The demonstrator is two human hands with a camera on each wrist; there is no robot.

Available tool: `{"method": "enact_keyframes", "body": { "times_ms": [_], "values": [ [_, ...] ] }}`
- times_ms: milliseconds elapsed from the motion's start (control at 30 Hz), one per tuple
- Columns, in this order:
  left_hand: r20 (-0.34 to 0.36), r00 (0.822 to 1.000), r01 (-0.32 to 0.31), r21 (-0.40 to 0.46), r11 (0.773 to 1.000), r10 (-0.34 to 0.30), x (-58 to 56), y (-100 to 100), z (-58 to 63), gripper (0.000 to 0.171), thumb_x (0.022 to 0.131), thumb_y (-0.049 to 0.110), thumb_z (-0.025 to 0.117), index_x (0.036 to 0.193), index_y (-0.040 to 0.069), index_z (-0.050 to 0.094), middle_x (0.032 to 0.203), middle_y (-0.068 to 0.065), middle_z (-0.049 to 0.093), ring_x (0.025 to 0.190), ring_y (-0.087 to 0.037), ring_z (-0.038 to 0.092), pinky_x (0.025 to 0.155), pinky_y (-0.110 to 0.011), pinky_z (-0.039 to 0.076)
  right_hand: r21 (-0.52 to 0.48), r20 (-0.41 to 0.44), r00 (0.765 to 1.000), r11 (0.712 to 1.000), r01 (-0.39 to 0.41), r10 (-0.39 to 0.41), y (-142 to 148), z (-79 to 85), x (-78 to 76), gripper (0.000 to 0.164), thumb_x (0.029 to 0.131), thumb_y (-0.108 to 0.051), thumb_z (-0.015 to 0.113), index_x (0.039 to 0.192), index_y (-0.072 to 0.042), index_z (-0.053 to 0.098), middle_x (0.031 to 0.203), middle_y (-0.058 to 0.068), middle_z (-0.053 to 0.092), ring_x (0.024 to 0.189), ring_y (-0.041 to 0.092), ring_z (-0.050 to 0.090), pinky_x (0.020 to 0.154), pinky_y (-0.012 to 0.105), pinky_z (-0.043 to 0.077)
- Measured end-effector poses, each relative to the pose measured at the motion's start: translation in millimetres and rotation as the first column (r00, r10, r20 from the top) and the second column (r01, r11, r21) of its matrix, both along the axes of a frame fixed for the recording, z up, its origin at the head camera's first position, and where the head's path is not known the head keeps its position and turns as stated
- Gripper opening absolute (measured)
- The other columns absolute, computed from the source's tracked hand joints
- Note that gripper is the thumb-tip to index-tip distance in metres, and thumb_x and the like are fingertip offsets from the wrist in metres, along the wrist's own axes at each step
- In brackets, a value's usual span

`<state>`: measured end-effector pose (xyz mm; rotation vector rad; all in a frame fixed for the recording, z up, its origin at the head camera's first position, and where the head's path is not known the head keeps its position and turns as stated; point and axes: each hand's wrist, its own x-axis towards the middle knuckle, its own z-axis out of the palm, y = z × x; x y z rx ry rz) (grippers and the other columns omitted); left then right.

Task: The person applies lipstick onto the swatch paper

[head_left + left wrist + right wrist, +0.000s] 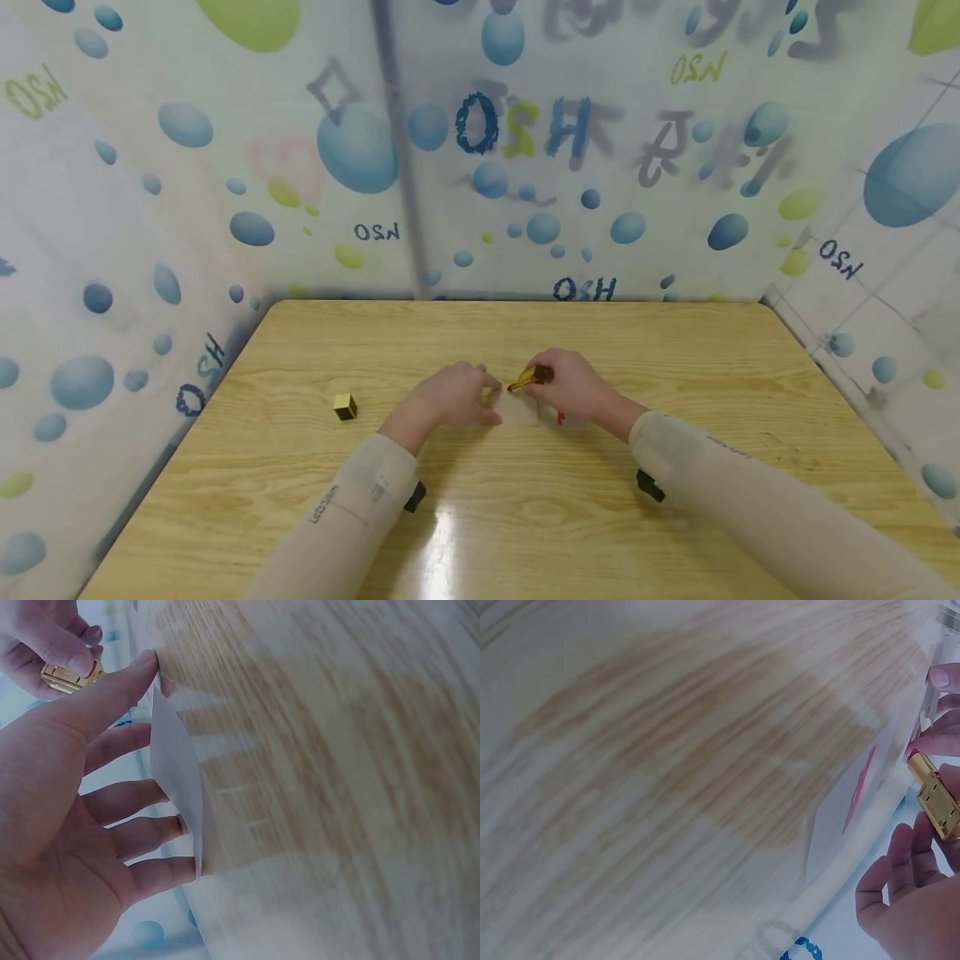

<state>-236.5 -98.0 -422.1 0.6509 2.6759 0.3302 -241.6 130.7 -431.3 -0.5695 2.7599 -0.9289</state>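
In the head view, my right hand [576, 385] pinches a gold lipstick [529, 377], its red tip pointing down and left at a piece of white paper [516, 408]. Whether the tip touches the paper cannot be told. My left hand [453, 396] rests on the paper's left side; the left wrist view shows its fingers spread, with thumb and fingertips on the paper's edge [174, 750]. A red stroke [860, 787] marks the paper's right part. A line divides the paper there; fold or second sheet, I cannot tell.
A small gold, box-shaped cap [345, 407] stands on the wooden table [300, 517], left of the left hand. Behind the table rises a wall covering [465, 200] printed with blue and green drops. Dark wrist devices [649, 485] sit under the sleeves.
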Motion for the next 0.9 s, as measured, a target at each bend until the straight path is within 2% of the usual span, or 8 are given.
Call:
{"method": "enact_keyframes", "body": {
  "times_ms": [300, 733, 900],
  "values": [
    [-0.006, 1.0, 0.004, -0.004, 1.0, -0.004, -1.1, 0.8, -1.3, 0.061, 0.097, 0.048, 0.077, 0.15, 0.021, 0.063, 0.168, -0.02, 0.043, 0.15, -0.041, 0.05, 0.123, -0.056, 0.043, 0.024, -0.025, 1.0, 1.0, -0.006, 0.007, 0.0, -3.2, -2.2, 0.028, 0.099, -0.024, 0.078, 0.123, -0.009, 0.075, 0.115, 0.006, 0.073, 0.099, 0.017, 0.068, 0.088, 0.04, 0.06],
    [0.006, 1.0, 0.002, -0.021, 1.0, -0.002, -1.5, 0.8, -0.4, 0.061, 0.097, 0.049, 0.076, 0.151, 0.023, 0.062, 0.169, -0.019, 0.042, 0.151, -0.04, 0.049, 0.123, -0.054, 0.043, 0.021, -0.006, 1.0, 1.0, -0.015, 0.015, -0.6, -3.6, -0.5, 0.028, 0.099, -0.023, 0.078, 0.123, -0.009, 0.076, 0.112, 0.006, 0.072, 0.096, 0.016, 0.067, 0.086, 0.038, 0.059],
    [0.007, 1.0, -0.003, -0.032, 0.999, 0.003, -2.0, 1.0, -1.5, 0.062, 0.098, 0.05, 0.076, 0.152, 0.024, 0.061, 0.17, -0.018, 0.041, 0.153, -0.039, 0.047, 0.124, -0.054, 0.042, 0.031, -0.039, 0.999, 0.999, -0.036, 0.037, -0.3, -3.4, 0.4, 0.027, 0.098, -0.022, 0.079, 0.121, -0.008, 0.077, 0.112, 0.007, 0.073, 0.096, 0.016, 0.067, 0.087, 0.038, 0.06]
  ]
}}
